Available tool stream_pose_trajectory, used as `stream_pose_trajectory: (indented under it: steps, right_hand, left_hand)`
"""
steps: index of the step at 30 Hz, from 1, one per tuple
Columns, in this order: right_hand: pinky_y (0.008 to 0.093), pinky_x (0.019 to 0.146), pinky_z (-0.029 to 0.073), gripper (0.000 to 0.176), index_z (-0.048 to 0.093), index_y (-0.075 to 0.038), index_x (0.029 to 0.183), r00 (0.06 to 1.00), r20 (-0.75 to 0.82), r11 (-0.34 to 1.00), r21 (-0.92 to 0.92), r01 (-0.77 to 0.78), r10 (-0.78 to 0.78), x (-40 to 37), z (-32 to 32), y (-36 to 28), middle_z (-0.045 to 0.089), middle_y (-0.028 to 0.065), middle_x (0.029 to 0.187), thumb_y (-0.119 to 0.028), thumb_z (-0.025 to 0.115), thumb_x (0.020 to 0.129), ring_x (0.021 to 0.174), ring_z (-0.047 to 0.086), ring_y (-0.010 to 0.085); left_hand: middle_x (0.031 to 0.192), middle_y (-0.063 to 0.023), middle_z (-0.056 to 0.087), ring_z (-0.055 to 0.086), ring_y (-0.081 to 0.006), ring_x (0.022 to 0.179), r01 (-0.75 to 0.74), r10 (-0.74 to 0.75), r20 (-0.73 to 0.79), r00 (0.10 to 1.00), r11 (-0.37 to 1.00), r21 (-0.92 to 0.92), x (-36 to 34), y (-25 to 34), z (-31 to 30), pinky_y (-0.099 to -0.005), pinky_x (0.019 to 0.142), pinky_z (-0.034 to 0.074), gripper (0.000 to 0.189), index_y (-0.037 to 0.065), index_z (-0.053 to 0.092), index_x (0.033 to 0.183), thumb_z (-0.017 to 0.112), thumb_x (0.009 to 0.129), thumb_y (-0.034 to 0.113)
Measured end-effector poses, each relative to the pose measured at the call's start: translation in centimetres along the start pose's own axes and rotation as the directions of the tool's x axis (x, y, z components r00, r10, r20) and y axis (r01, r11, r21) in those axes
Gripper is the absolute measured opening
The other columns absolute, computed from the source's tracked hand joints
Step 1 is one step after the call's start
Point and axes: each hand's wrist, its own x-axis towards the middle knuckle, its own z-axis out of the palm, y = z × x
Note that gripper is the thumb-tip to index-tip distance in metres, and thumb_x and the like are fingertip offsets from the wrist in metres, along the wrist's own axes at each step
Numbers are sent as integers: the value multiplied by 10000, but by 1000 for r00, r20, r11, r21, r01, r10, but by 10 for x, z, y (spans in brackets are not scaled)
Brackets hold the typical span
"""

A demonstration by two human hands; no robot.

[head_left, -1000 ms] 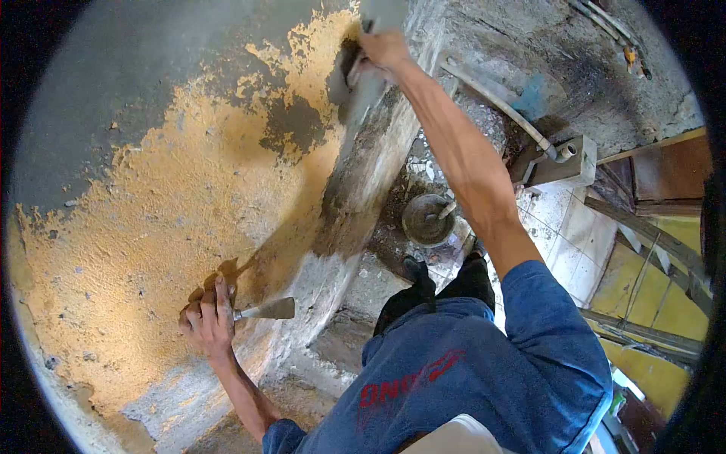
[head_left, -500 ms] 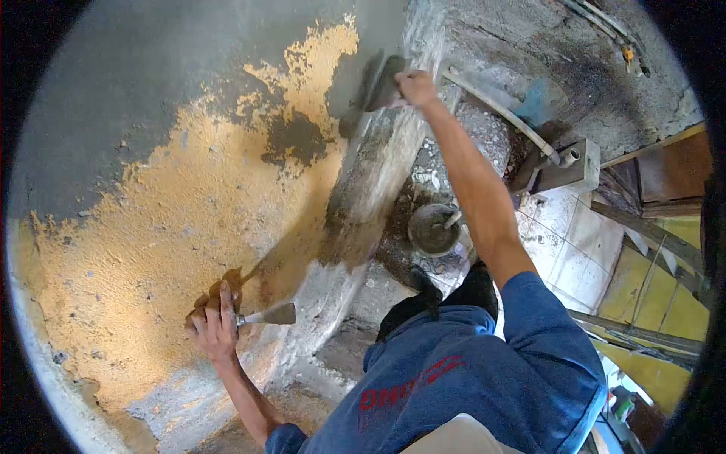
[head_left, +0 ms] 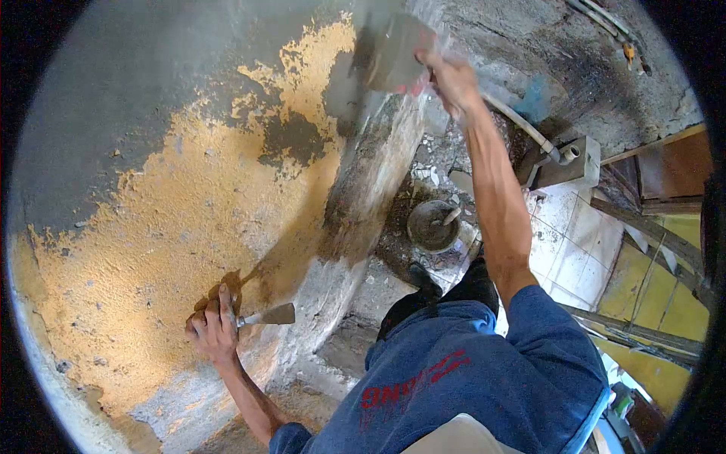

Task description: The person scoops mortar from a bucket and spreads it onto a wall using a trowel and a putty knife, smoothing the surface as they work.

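Observation:
My right hand [head_left: 455, 82] grips a wide plastering trowel [head_left: 401, 57], its broad flat blade blurred by motion near the top of the wall's right edge. Grey plaster [head_left: 136, 83] covers the upper and left wall, bordering a bare patch of rough yellow-orange wall [head_left: 204, 204]. Lower down, my left hand [head_left: 215, 327] is closed around a putty knife [head_left: 274, 314], whose metal blade points right. Its fingers are against or very near the yellow surface; their shadow falls beside them.
By my feet stands a bucket [head_left: 434, 227] of grey mix with a handle sticking out. A pipe [head_left: 522, 125] runs to a grey box-shaped block [head_left: 571, 163] at right. Rubble lies along the wall's foot, with white tiles [head_left: 575, 234] and wooden planks [head_left: 643, 325] beyond.
My right hand has moved right and slightly upward, lifting the trowel so that its broad blade face now shows. My left hand and the putty knife have stayed in place.

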Motion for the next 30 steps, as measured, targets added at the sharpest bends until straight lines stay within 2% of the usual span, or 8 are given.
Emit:
stream_pose_trajectory:
  steps: [6, 13, 16, 19, 23, 25, 27, 30]
  right_hand:
    - [337, 557, 510, 264, 701, 71, 994, 974, -82, 977, 44, -207, 210, -6, 9, 139, 657, 91, 748, -187, 667, 947, 607, 596, 184]
    - [305, 477, 489, 227, 714, 76, 943, 975, -29, 969, -108, -223, 221, 55, 93, 147, 636, 77, 706, -138, 639, 956, 657, 655, 170]
    - [295, 459, 503, 243, 723, 59, 960, 989, 111, 964, -257, -70, 102, 37, 112, 98, 664, 102, 727, -166, 630, 965, 675, 686, 179]
    - [290, 515, 519, 242, 736, 27, 975, 983, 146, 977, -195, -85, 115, -41, 95, -23, 695, 122, 767, -191, 632, 966, 659, 670, 172]
    - [386, 582, 524, 384, 678, 90, 814, 991, 137, 949, -311, 44, -1, -16, 30, 18, 669, 159, 676, -267, 623, 943, 600, 656, 235]
    - [315, 599, 515, 282, 735, 31, 1002, 999, 18, 854, -521, -14, 28, 2, 12, 79, 695, 97, 769, -230, 640, 956, 650, 638, 179]
    - [327, 619, 529, 308, 726, 43, 996, 993, -28, 888, -446, -112, 111, 34, 19, 168, 688, 81, 745, -249, 635, 955, 640, 633, 185]
    - [337, 629, 539, 305, 717, 50, 995, 995, 3, 890, -447, -88, 100, 38, 63, 173, 689, 82, 737, -242, 638, 951, 632, 632, 189]
  left_hand:
    - [885, -68, 594, 555, -304, 857, -7, 7, -19, 1000, 1000, 23, -8, -1, 9, -481, 815, 407, 405, 252, 668, 1337, 564, 950, 312]
    - [955, -86, 623, 560, -301, 869, -16, 16, 6, 1000, 1000, 1, -24, -6, 14, -497, 834, 413, 433, 232, 623, 1368, 565, 956, 352]
    - [1025, -83, 649, 575, -286, 896, -16, 18, 52, 998, 999, -31, -7, -2, -1, -488, 840, 420, 426, 221, 615, 1371, 580, 956, 316]
    - [1029, 14, 644, 573, -199, 895, -13, 13, 44, 999, 1000, -8, 6, 4, -7, -423, 870, 428, 383, 224, 666, 1308, 617, 931, 263]
    - [1041, 18, 641, 570, -200, 892, -5, 5, 11, 1000, 1000, 0, 2, 0, -1, -419, 878, 423, 407, 229, 656, 1328, 634, 924, 271]
    - [1040, 18, 641, 569, -200, 892, -17, 17, 9, 1000, 1000, 7, -1, -2, -2, -419, 880, 422, 416, 230, 656, 1332, 645, 918, 273]
    - [1044, 19, 646, 576, -199, 892, -18, 18, 6, 1000, 1000, 3, -3, -2, 1, -420, 864, 420, 414, 237, 664, 1323, 673, 911, 279]
    - [926, -41, 613, 567, -282, 863, 18, -18, 27, 999, 1000, -21, -1, 3, 0, -473, 847, 435, 435, 249, 639, 1356, 595, 925, 204]
